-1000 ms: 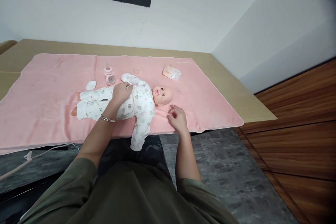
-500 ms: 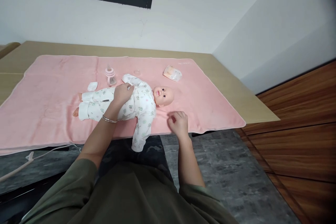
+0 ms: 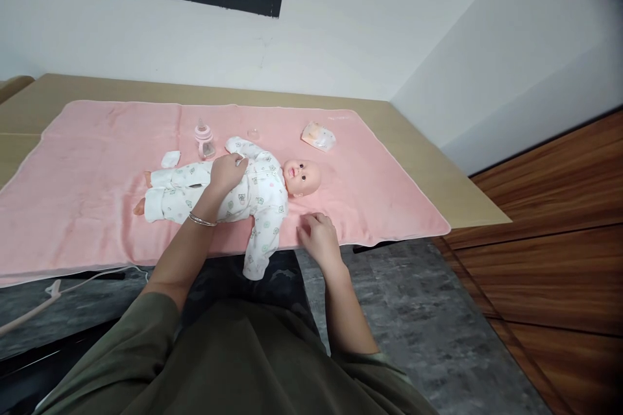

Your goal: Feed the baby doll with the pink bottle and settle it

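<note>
At the left, below your table's [image 3: 438,181] near edge, a pale tube [image 3: 29,316] slants up toward a thin white cord. The pink cloth [image 3: 92,168] covers most of the table and meets its near edge, leaving bare wood along the far edge and at the right end. The doll [image 3: 267,187] lies on its back on the cloth, toward the near edge, bare feet to the left and head to the right. Just beyond its legs is a white pad [image 3: 171,159]; to the right of that, the bottle [image 3: 205,142] shows its pink collar, its nipple toward the far edge. Your left hand [image 3: 228,172], a bangle [image 3: 202,220] at the wrist, rests on the doll's middle with its fingers bent; you cannot tell whether they grip the clothes. A small clear cap [image 3: 253,133] lies beyond the doll's far arm, while its near sleeve hangs over the table's near edge. The packet [image 3: 318,136] sits beyond the head, toward the far edge. Your right hand [image 3: 318,237] is by the near edge, just beside the head, fingers loosely curled, a narrow gap at the thumb, holding nothing visible.
</note>
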Demonstrator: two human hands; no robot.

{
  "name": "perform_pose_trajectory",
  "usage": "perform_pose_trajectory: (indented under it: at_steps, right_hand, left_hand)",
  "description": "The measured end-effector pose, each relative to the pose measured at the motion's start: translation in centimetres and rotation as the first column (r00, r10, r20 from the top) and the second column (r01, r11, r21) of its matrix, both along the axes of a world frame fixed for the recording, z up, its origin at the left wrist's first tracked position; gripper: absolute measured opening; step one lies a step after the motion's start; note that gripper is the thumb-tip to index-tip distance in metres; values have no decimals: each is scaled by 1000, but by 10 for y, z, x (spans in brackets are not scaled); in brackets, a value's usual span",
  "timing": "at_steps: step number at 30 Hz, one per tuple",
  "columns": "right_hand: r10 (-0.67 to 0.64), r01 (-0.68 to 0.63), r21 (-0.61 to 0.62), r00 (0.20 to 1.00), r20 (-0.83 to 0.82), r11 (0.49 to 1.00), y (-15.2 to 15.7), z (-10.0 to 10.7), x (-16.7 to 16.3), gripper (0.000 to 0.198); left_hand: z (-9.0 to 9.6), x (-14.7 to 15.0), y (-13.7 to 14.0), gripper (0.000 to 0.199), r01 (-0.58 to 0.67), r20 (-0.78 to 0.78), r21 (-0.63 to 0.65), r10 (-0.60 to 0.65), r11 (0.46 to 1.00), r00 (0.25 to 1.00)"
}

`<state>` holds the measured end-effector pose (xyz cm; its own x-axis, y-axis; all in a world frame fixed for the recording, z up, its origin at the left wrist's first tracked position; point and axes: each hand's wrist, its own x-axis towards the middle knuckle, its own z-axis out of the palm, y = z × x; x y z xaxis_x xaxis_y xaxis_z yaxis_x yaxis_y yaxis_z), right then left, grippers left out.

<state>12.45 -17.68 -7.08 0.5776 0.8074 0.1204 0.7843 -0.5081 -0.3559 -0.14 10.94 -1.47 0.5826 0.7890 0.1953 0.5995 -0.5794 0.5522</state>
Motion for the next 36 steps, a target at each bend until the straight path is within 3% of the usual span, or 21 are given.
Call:
perform_pose_trajectory:
  at_steps: [6,15,22,25,30,36]
  right_hand:
    - [-129,130,-126,991,19,983,7,2,12,29]
    - [-150,147,-236,989,7,961,14,5,12,25]
    - [-130,131,-161,991,15,978,11,10,11,27]
    - [-120,118,-107,993,-12,987,7,7,17,48]
    - [-47,24,-176,991,-124,984,6,-4,27,84]
    - [-32,-2,-175,981,-191,985,8,-17,32,94]
  left_hand:
    - [0,0,1,39,-1,-1,-4,1,1000,1000]
    - [0,1,-1,38,3,1,-1,-3,1000,1000]
    - [-1,1,0,37,-4,-6,1,4,1000,1000]
    - [-1,1,1,37,-10,-10,1,10,1000,1000]
    - [-1,1,1,37,-5,-9,3,5,1000,1000]
    - [-1,1,0,36,-6,-4,3,6,1000,1000]
